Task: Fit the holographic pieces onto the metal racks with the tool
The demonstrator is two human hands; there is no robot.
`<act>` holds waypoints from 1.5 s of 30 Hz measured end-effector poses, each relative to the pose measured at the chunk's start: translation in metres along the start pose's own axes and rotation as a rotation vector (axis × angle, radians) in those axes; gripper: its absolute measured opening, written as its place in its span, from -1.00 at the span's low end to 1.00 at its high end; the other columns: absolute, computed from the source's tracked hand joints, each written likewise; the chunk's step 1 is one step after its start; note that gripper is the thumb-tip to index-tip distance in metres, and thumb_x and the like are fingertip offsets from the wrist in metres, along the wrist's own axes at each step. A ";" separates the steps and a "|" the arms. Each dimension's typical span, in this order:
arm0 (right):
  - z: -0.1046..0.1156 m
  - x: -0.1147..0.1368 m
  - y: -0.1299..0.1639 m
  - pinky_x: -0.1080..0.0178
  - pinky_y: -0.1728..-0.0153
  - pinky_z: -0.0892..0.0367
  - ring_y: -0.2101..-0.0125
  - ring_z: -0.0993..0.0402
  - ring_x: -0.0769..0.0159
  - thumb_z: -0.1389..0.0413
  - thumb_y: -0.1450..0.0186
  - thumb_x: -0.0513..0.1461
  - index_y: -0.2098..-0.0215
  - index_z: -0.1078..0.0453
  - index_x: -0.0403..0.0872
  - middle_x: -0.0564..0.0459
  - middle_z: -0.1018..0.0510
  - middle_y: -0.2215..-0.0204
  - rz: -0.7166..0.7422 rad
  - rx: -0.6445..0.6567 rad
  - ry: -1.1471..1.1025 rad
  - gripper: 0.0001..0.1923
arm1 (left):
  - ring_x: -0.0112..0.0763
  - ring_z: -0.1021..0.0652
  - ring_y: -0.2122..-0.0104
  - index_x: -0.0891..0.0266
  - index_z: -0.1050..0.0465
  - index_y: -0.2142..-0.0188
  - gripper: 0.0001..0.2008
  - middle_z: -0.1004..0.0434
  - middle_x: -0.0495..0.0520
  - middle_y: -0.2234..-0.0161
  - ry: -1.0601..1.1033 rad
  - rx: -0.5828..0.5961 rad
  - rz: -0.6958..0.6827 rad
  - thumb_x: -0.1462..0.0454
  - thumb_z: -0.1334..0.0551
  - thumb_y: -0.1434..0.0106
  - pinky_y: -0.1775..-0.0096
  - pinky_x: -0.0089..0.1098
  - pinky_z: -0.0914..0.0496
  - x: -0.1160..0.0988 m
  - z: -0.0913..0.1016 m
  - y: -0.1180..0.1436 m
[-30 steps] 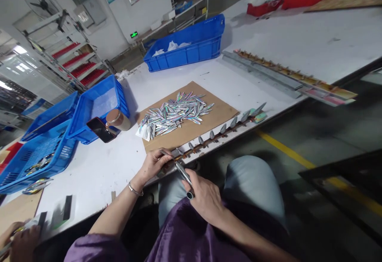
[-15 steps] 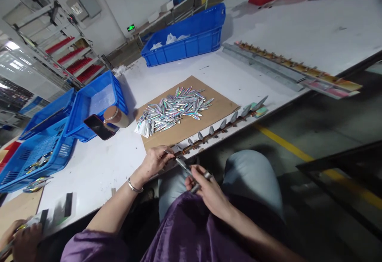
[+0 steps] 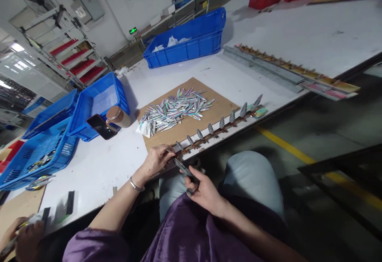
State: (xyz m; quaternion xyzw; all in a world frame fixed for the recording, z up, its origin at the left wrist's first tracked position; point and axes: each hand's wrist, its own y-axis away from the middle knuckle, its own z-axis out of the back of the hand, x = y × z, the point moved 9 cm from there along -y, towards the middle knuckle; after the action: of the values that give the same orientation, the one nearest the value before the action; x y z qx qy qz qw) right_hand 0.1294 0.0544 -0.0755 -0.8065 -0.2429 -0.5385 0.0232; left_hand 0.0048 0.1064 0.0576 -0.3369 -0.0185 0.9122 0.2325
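My left hand point(image 3: 155, 160) pinches a small silver lure piece at the near end of a long clip rail point(image 3: 219, 128) that lies along the table's front edge. Several grey lure bodies stand clipped along that rail. Just below the edge, over my lap, my right hand point(image 3: 203, 190) grips a dark metal hand tool point(image 3: 185, 171) whose tip points at the left hand's fingers. A pile of shiny holographic lure pieces point(image 3: 174, 112) lies on a brown cardboard sheet point(image 3: 222, 108) behind the rail.
A phone point(image 3: 100, 127) and a brown-lidded jar point(image 3: 117, 117) lean on a blue bin point(image 3: 98, 104). More blue crates point(image 3: 38, 150) stand at left, another blue crate point(image 3: 191, 41) farther back. Metal rails point(image 3: 262, 69) lie at right. Another person's hands point(image 3: 20, 240) work at bottom left.
My right hand turned the tool and drew it closer to the left hand's fingers. The clip rail has tilted so its lure bodies stand more upright. The view shifted slightly.
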 end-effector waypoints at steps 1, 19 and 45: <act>0.006 0.007 0.003 0.32 0.53 -0.24 0.64 -0.32 0.37 0.06 -0.43 0.12 0.20 -0.46 -0.07 0.10 -0.44 0.60 0.050 -0.040 0.093 -0.52 | -0.39 -0.60 0.32 0.25 -0.52 0.25 -0.67 -0.63 0.11 0.32 0.001 0.005 0.007 0.07 -0.13 -0.46 0.24 -0.42 -0.43 0.001 -0.001 0.000; -0.008 -0.020 -0.004 0.33 0.55 0.05 0.64 -0.07 0.44 -0.30 -0.14 0.09 0.31 -0.29 -0.01 0.24 -0.29 0.67 -0.106 -0.001 -0.439 -0.56 | -0.37 -0.60 0.29 0.24 -0.54 0.15 -0.72 -0.63 0.12 0.27 0.011 0.147 0.095 0.10 -0.17 -0.43 0.20 -0.42 -0.44 0.002 0.004 -0.001; -0.007 0.013 0.018 0.23 0.46 -0.29 0.56 -0.41 0.29 -0.11 -0.33 0.16 0.15 -0.32 0.00 0.14 -0.48 0.57 0.077 -0.008 0.194 -0.57 | -0.21 -0.64 0.23 0.34 -0.57 0.07 -0.48 -0.65 0.29 0.22 0.844 -0.119 0.650 -0.04 -0.39 -0.17 0.25 -0.32 -0.49 0.082 0.045 0.028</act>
State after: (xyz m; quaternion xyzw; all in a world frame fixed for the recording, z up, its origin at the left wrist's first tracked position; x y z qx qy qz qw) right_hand 0.1349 0.0414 -0.0568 -0.7593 -0.2060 -0.6139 0.0641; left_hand -0.0895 0.1232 0.0373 -0.6752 0.1301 0.7199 -0.0945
